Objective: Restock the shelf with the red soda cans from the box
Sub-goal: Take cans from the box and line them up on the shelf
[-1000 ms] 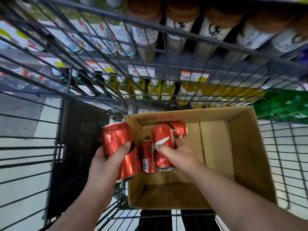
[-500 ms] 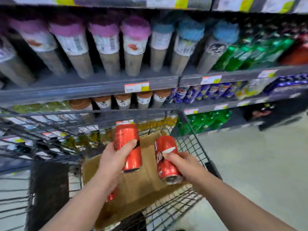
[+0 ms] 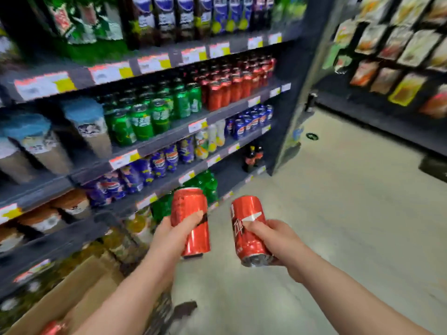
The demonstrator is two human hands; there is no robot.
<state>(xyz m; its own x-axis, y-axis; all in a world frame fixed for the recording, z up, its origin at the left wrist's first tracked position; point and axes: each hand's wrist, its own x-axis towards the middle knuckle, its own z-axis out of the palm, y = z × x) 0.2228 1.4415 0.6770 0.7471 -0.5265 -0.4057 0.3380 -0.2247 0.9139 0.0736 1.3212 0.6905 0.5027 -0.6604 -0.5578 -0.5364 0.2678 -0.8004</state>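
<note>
**Two red cans in hand in front of the drinks shelves**

Low in the middle of the frame, the left hand [image 3: 169, 235] grips one red soda can [image 3: 191, 221] round its middle, thumb across the front. The can is nearly upright, top end up. Just to the right and not touching it, the right hand [image 3: 273, 240] grips a second red can [image 3: 249, 230]. This one is tilted, with its silver end facing the camera.

Both cans are held in the air above the pale floor [image 3: 338, 213]. The cardboard box [image 3: 72, 298] sits open in the lower left corner, with a blurred red can [image 3: 52, 328] at the very bottom edge inside it.

The shelves [image 3: 225, 113] fill the left and centre of the frame. A row of red drinks [image 3: 232, 88] stands centre right, green bottles [image 3: 150, 114] beside them to the left and blue cans [image 3: 251, 119] on the tier below. Snack packets [image 3: 399, 56] hang at upper right.
</note>
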